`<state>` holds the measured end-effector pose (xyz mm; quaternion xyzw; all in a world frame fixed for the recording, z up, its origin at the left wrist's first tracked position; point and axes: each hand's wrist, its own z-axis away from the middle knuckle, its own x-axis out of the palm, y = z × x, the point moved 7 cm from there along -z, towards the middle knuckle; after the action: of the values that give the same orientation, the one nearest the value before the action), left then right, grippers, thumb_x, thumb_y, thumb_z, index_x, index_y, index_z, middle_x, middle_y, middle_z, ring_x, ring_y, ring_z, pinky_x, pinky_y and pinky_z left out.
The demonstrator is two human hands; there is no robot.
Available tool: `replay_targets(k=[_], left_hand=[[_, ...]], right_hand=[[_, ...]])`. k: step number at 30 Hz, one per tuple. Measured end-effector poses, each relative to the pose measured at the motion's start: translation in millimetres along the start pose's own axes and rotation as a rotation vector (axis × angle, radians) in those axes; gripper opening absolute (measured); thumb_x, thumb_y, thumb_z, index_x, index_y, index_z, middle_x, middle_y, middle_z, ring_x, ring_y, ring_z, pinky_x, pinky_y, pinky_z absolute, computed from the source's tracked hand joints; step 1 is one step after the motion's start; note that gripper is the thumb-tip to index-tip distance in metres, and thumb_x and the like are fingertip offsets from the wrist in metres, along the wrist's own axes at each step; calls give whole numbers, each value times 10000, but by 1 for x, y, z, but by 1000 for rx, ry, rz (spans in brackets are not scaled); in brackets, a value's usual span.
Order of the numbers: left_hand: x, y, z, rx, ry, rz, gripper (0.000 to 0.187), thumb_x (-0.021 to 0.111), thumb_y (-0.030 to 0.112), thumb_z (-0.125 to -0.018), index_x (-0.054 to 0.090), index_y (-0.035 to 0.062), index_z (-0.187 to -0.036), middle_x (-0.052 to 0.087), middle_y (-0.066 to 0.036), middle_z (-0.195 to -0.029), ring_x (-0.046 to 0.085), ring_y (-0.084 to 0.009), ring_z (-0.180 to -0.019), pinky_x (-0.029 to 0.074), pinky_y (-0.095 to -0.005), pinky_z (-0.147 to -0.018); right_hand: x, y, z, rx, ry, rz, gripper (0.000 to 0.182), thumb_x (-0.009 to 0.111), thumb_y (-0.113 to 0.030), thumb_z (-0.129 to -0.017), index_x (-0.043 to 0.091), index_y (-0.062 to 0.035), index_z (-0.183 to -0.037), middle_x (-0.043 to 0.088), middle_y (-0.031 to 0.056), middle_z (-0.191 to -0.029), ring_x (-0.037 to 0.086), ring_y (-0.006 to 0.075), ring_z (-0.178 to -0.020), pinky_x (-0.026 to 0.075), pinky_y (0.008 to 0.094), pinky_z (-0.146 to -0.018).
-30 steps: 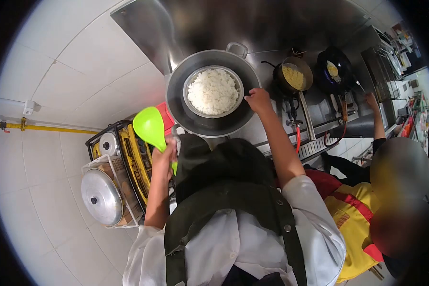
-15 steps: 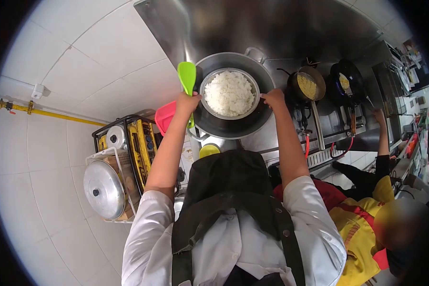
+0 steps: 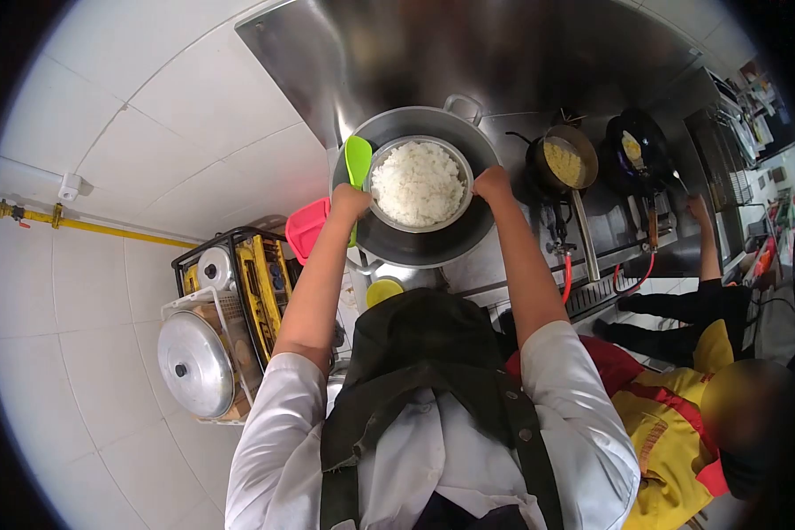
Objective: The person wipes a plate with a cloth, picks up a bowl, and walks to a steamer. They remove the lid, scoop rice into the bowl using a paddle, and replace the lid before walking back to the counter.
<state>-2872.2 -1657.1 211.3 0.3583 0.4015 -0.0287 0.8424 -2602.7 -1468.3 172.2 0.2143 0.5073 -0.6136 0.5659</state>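
White cooked rice (image 3: 418, 184) is heaped in a round metal pot (image 3: 422, 229), which sits inside a larger, dark grey two-handled pot (image 3: 428, 252). My left hand (image 3: 352, 201) is closed at the left rim of the rice pot and also grips a green spatula (image 3: 358, 155), its broad head pointing away from me. At the opposite rim, my right hand (image 3: 491, 183) is closed on the edge of the rice pot. Both forearms reach over the near side of the large pot.
Right of the pots, a saucepan (image 3: 564, 165) with yellow food and a black wok (image 3: 638, 146) stand on burners. A co-worker's hand (image 3: 698, 210) is beside the wok. At left are a pink container (image 3: 306, 230), a yellow lid (image 3: 384, 291) and a rack holding a metal lid (image 3: 196, 364).
Both pots appear slightly lower and to the left in view, along with my hands. My grip on the rice pot and spatula looks the same.
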Motion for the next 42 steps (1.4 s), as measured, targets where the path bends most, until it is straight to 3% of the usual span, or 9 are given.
replay_targets(k=[7, 13, 16, 19, 22, 28, 34, 40, 42], left_hand=[[7, -15, -29, 39, 78, -142, 243, 651, 136, -553, 608, -66, -681, 597, -243, -740, 610, -328, -735, 485, -370, -655], [3, -9, -22, 6, 23, -178, 233, 661, 131, -549, 605, -65, -661, 601, -222, -679, 617, -315, -645, 490, -361, -574], [1, -8, -20, -48, -26, -103, 214, 641, 122, -568, 602, -68, -658, 598, -215, -649, 614, -307, -591, 484, -362, -530], [0, -8, -26, 29, 66, -121, 189, 608, 107, -587, 595, -73, -642, 590, -210, -616, 609, -301, -561, 479, -367, -515], [3, -5, -22, 9, 26, -141, 190, 585, 108, -603, 585, -81, -623, 582, -208, -587, 607, -298, -553, 479, -364, -516], [6, -12, -34, 63, 0, -176, 222, 575, 147, -633, 582, -72, -605, 570, -202, -560, 591, -289, -499, 473, -350, -497], [-9, 0, -7, 95, -77, 187, 175, 646, 117, -646, 576, -41, -618, 548, -119, -500, 519, -221, -395, 425, -322, -420], [-48, 37, 40, 311, -28, 230, 110, 660, 77, -672, 580, 10, -703, 534, -43, -566, 469, -110, -430, 359, -258, -387], [-58, 62, 72, 344, -54, 231, 134, 652, 94, -668, 585, -8, -724, 573, -77, -614, 533, -163, -534, 410, -289, -502]], right_hand=[[-13, -5, 0, 15, -9, 43, 269, 696, -150, -520, 639, 21, -720, 614, 199, -816, 607, 278, -791, 485, 311, -707], [-11, 0, -6, 66, -66, 14, 265, 697, -161, -496, 645, 0, -700, 619, 188, -789, 616, 268, -752, 489, 301, -670], [-5, 6, -11, 113, -145, -189, 287, 702, -178, -486, 646, -4, -708, 617, 188, -799, 614, 269, -765, 488, 294, -679], [-11, -5, -16, -50, -3, -30, 164, 690, -105, -518, 607, 24, -577, 571, 123, -533, 546, 188, -430, 440, 304, -419], [-7, -3, -19, -8, -36, -53, 117, 673, -57, -523, 609, 17, -587, 562, 112, -533, 509, 183, -407, 411, 308, -394], [0, 9, -11, 107, -179, -508, 100, 654, -22, -540, 595, -31, -621, 509, 60, -510, 391, 142, -357, 300, 280, -336], [-26, 1, 13, 59, -291, -651, 131, 663, -14, -579, 573, -48, -668, 512, 30, -530, 356, 97, -356, 259, 262, -326], [-77, 1, 71, 25, -309, -813, 146, 657, -32, -640, 570, -47, -756, 529, -6, -598, 335, 52, -372, 240, 205, -341], [-98, 16, 100, -14, -255, -905, 144, 661, -17, -639, 565, -40, -744, 514, -7, -600, 345, 49, -398, 234, 207, -348]])
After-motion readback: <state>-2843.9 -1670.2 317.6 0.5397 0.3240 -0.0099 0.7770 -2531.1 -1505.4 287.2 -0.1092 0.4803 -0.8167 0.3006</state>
